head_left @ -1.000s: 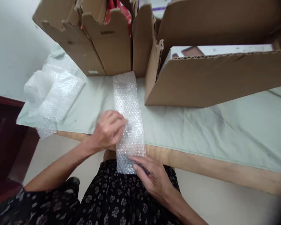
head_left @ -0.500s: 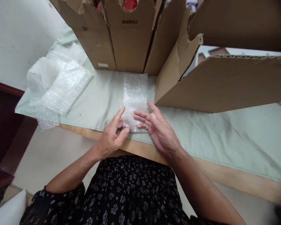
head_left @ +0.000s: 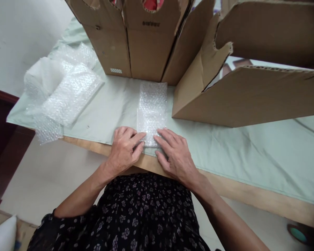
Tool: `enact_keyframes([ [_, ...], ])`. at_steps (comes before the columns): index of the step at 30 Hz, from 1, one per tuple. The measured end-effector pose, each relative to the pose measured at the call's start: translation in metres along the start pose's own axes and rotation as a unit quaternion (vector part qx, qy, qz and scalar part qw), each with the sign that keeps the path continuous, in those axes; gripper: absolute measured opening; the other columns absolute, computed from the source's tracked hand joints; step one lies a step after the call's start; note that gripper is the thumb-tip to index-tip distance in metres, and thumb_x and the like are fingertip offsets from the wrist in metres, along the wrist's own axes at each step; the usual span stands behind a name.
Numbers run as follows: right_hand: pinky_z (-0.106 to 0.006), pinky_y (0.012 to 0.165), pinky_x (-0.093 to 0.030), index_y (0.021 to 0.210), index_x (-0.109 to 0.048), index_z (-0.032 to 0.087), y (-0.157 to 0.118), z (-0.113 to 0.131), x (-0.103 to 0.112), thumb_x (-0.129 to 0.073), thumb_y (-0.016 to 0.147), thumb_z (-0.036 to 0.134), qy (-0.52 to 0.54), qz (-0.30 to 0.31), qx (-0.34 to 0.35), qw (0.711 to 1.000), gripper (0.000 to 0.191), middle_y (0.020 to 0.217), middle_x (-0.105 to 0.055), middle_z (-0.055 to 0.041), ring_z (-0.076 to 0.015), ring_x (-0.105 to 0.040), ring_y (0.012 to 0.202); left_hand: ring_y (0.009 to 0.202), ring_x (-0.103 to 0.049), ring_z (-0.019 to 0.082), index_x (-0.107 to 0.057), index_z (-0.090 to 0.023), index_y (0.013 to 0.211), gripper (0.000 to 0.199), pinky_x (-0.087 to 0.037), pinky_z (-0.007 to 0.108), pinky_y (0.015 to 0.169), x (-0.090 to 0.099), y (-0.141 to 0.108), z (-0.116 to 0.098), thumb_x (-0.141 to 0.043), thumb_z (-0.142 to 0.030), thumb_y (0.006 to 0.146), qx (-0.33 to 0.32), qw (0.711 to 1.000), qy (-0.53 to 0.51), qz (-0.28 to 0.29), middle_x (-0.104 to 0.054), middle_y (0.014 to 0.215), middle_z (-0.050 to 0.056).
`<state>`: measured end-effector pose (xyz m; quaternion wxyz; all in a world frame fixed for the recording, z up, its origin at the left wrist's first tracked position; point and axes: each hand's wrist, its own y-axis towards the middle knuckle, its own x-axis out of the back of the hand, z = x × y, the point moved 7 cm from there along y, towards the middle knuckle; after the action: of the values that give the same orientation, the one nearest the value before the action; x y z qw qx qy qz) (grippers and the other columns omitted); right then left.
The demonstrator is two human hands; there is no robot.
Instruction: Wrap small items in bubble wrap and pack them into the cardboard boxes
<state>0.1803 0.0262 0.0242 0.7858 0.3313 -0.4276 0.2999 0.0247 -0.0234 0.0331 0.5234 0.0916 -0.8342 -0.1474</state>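
A narrow strip of clear bubble wrap (head_left: 153, 101) lies flat on the cloth in front of me, its near half looking folded over in a second layer. My left hand (head_left: 124, 146) rests palm down at its near left corner, index fingertip on the wrap and thumb apart from it. On the opposite side, my right hand (head_left: 176, 153) lies with fingers stretched out, the fingertips touching the near right edge. Neither hand is closed around the wrap.
More bubble wrap (head_left: 70, 92) lies heaped at the left, partly over the table edge. Several cardboard boxes (head_left: 146, 48) stand along the back. A larger box (head_left: 246, 94) stands at the right. Pale green cloth (head_left: 225, 150) covers the table (head_left: 251, 191).
My right hand has turned palm down and lowered onto the wrap's near right edge. My left hand's fingers have come down flatter at the left corner. The view has shifted slightly.
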Motion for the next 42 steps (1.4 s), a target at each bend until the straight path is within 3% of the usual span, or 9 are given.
enact_keyframes([
  [5, -0.043, 0.095, -0.047, 0.114, -0.073, 0.017, 0.006, 0.007, 0.002, -0.059, 0.104, 0.019, -0.112, -0.056, 0.050, 0.991, 0.017, 0.129, -0.075, -0.0112, -0.0271, -0.067, 0.119, 0.102, -0.061, 0.030, -0.074, -0.016, 0.124, 0.032, -0.050, 0.049, 0.094, 0.001, 0.000, 0.003, -0.060, -0.030, 0.100, -0.008, 1.000, -0.007, 0.022, -0.067, 0.104, 0.012],
  [11, -0.044, 0.100, -0.046, 0.107, -0.073, 0.019, 0.001, 0.011, 0.010, -0.054, 0.105, 0.017, -0.007, -0.073, 0.039, 0.996, 0.019, 0.123, -0.078, -0.0094, -0.0251, -0.069, 0.115, 0.147, -0.045, 0.041, -0.070, -0.021, 0.130, 0.040, -0.043, 0.061, 0.116, 0.010, -0.006, 0.000, -0.073, -0.028, 0.091, -0.039, 0.999, -0.001, 0.016, -0.044, 0.162, 0.019],
  [15, -0.041, 0.093, -0.050, 0.105, -0.073, 0.022, -0.001, 0.004, 0.011, -0.051, 0.108, 0.026, 0.126, -0.042, -0.027, 0.991, 0.023, 0.103, -0.081, -0.0055, -0.0214, -0.072, 0.096, 0.127, -0.063, 0.032, -0.074, -0.022, 0.111, 0.023, -0.051, 0.054, 0.108, 0.017, -0.013, -0.011, -0.064, -0.012, 0.093, -0.061, 0.996, -0.072, 0.001, -0.074, 0.124, 0.011],
  [19, -0.035, 0.081, -0.053, 0.103, -0.072, 0.022, 0.003, -0.009, 0.011, -0.056, 0.105, 0.029, 0.205, -0.007, -0.098, 0.974, 0.018, 0.093, -0.079, -0.0023, -0.0187, -0.071, 0.081, 0.105, -0.069, 0.026, -0.073, -0.018, 0.113, 0.018, -0.056, 0.044, 0.095, 0.019, -0.012, -0.007, -0.065, -0.020, 0.097, -0.007, 0.990, -0.139, -0.007, -0.078, 0.101, 0.008],
  [24, -0.039, 0.093, -0.053, 0.121, -0.068, 0.019, -0.003, -0.007, 0.035, -0.063, 0.102, 0.028, 0.107, -0.141, -0.068, 0.982, 0.022, 0.126, -0.074, -0.0122, -0.0259, -0.070, 0.115, 0.077, -0.066, 0.018, -0.072, -0.015, 0.122, 0.027, -0.055, 0.034, 0.076, 0.008, -0.002, 0.012, -0.062, -0.025, 0.099, 0.094, 0.988, -0.124, -0.016, -0.071, 0.084, 0.003],
  [30, -0.048, 0.103, -0.047, 0.126, -0.070, 0.022, 0.001, 0.010, 0.007, -0.060, 0.102, 0.023, -0.003, -0.008, 0.021, 1.000, 0.026, 0.139, -0.070, -0.0127, -0.0304, -0.064, 0.128, 0.098, -0.068, 0.022, -0.069, -0.018, 0.126, 0.030, -0.058, 0.039, 0.090, 0.003, 0.003, 0.010, -0.061, -0.023, 0.098, 0.087, 0.991, -0.082, -0.051, -0.069, 0.111, 0.009],
  [34, -0.043, 0.096, -0.051, 0.123, -0.073, 0.020, 0.005, 0.000, 0.008, -0.051, 0.108, 0.026, 0.073, 0.004, -0.018, 0.997, 0.027, 0.116, -0.080, -0.0093, -0.0248, -0.073, 0.104, 0.122, -0.064, 0.029, -0.070, -0.020, 0.123, 0.027, -0.053, 0.047, 0.104, 0.018, -0.008, -0.008, -0.067, -0.027, 0.097, 0.003, 0.995, -0.076, -0.059, -0.068, 0.129, 0.013],
  [38, -0.042, 0.093, -0.055, 0.130, -0.071, 0.025, -0.003, -0.004, 0.016, -0.053, 0.107, 0.032, 0.126, 0.009, -0.055, 0.990, 0.029, 0.120, -0.079, -0.0068, -0.0245, -0.074, 0.106, 0.096, -0.070, 0.023, -0.071, -0.021, 0.118, 0.020, -0.053, 0.042, 0.091, 0.017, -0.010, -0.011, -0.060, -0.023, 0.101, -0.020, 0.995, -0.100, -0.014, -0.077, 0.098, 0.006],
  [42, -0.047, 0.099, -0.051, 0.133, -0.067, 0.022, -0.010, 0.002, 0.029, -0.058, 0.103, 0.028, -0.005, -0.070, -0.045, 0.997, 0.031, 0.140, -0.069, -0.0133, -0.0305, -0.066, 0.123, 0.083, -0.068, 0.021, -0.073, -0.018, 0.117, 0.024, -0.052, 0.040, 0.085, 0.002, 0.014, 0.009, -0.061, -0.030, 0.100, 0.041, 0.997, -0.060, -0.029, -0.076, 0.091, 0.006],
])
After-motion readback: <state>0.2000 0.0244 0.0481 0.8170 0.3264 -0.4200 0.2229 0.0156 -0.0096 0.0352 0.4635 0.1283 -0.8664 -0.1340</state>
